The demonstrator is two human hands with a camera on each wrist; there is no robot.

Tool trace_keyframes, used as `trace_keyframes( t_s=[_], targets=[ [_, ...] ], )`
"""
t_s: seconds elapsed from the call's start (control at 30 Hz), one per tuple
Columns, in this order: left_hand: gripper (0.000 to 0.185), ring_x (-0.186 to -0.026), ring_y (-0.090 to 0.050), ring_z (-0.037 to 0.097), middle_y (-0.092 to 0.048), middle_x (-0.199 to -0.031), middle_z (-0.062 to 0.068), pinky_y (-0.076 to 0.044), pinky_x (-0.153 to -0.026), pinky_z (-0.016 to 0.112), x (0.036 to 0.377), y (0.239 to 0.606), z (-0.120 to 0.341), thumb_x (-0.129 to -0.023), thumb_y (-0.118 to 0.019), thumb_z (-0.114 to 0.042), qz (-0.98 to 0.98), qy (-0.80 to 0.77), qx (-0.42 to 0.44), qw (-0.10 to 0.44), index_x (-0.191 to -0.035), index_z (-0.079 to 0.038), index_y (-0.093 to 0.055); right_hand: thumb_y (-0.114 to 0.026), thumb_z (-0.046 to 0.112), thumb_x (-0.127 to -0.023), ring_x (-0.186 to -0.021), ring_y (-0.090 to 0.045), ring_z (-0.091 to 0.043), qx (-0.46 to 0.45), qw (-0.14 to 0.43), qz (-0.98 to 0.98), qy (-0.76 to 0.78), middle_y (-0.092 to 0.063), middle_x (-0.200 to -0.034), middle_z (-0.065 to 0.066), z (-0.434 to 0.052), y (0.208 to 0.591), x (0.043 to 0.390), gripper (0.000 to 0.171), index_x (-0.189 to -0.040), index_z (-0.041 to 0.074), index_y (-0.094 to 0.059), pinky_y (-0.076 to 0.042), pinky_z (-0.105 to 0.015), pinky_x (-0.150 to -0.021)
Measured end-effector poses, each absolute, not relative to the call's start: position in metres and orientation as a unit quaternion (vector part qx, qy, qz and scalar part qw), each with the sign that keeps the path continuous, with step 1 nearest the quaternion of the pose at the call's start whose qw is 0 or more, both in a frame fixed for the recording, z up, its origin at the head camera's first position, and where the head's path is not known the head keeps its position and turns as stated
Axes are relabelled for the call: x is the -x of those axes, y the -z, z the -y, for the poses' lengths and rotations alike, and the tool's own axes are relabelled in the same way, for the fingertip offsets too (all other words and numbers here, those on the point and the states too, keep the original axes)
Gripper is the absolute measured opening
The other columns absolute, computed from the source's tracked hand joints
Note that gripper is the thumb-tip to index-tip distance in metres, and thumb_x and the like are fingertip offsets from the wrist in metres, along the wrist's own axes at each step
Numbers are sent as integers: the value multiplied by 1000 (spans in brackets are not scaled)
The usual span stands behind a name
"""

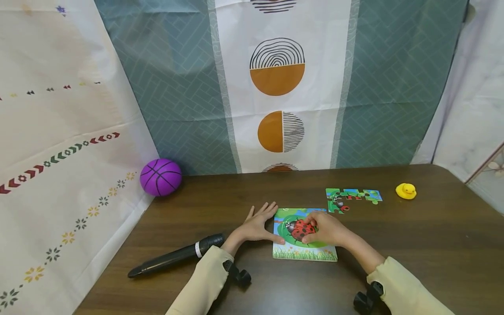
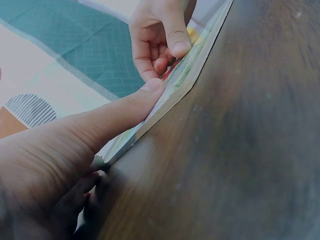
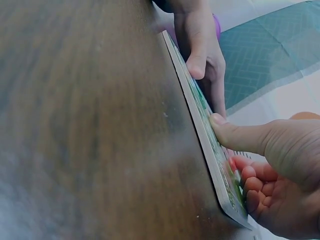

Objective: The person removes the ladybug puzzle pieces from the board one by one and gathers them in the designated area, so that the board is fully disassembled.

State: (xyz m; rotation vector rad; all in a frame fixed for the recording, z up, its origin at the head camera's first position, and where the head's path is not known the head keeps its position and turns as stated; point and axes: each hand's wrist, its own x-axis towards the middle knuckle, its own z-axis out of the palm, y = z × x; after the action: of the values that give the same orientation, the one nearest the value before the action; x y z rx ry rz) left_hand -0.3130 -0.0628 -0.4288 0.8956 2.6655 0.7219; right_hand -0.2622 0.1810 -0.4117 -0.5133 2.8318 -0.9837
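The ladybird puzzle board (image 1: 305,245) lies flat on the brown table (image 1: 413,245), directly under both hands. The right hand (image 1: 327,229) rests on its upper right part with fingers curled, thumb and fingertips pinching what looks like a piece (image 1: 302,228) of the red ladybird picture; the wrist views show the thumb pressed on the board's face, but whether the piece is fully seated I cannot tell. The left hand (image 1: 257,225) lies flat just off the board's left edge, fingers straight and spread, with its thumb (image 2: 125,112) set against that edge to steady it.

To do this step well, it seems best to keep the left thumb firm against the edge so the board cannot slide, and to lower the piece level, turning it slightly until its tabs meet the neighbours, then press straight down rather than at a slant.

Beyond the right hand's fingertips, a little apart, several loose puzzle pieces (image 1: 352,197) lie joined in a small cluster. Farther to that hand's right sits a yellow rubber duck (image 1: 406,191). Behind the left wrist lies a black cylindrical tool (image 1: 177,256), and well beyond the left hand a purple ball (image 1: 160,176) rests against the cloth backdrop (image 1: 177,96).
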Motion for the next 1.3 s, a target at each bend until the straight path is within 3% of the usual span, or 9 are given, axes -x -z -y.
trace_keyframes(
  t_s=[0.5, 0.73, 0.97, 1.3],
  targets=[
    [105, -149, -3, 24, -11, -160, 0, 7, -116, 58, 308, 436, 64, -71, -73, -56, -911, -248, -308, 118, -151, -18, -17, -83, 28, -68, -77, -44, -14, 168, 51, -922, 344, -53, -88, -4, -182, 421, 258, 44, -98, 7, -58, -38, -25, -65],
    [105, -149, -2, 23, -10, -160, 1, 7, -116, 57, 311, 431, 62, -71, -73, -55, -911, -247, -309, 119, -151, -18, -16, -83, 26, -68, -84, -52, -15, 151, 46, -928, 338, -61, -98, -6, -181, 417, 259, 49, -105, 3, -61, -45, -28, -68],
    [105, -149, -2, 23, -10, -160, 1, 8, -116, 57, 314, 429, 64, -71, -74, -54, -911, -246, -310, 115, -151, -19, -16, -84, 27, -66, -94, -57, -23, 130, 43, -935, 326, -61, -105, -12, -176, 411, 258, 65, -117, -3, -58, -51, -40, -78],
    [104, -149, -2, 23, -10, -160, 0, 8, -116, 57, 314, 429, 64, -71, -73, -55, -910, -249, -310, 115, -151, -20, -17, -83, 21, -67, -93, -54, -21, 142, 41, -931, 335, -62, -103, -10, -174, 413, 258, 62, -119, -3, -59, -49, -34, -74]
  ],
)
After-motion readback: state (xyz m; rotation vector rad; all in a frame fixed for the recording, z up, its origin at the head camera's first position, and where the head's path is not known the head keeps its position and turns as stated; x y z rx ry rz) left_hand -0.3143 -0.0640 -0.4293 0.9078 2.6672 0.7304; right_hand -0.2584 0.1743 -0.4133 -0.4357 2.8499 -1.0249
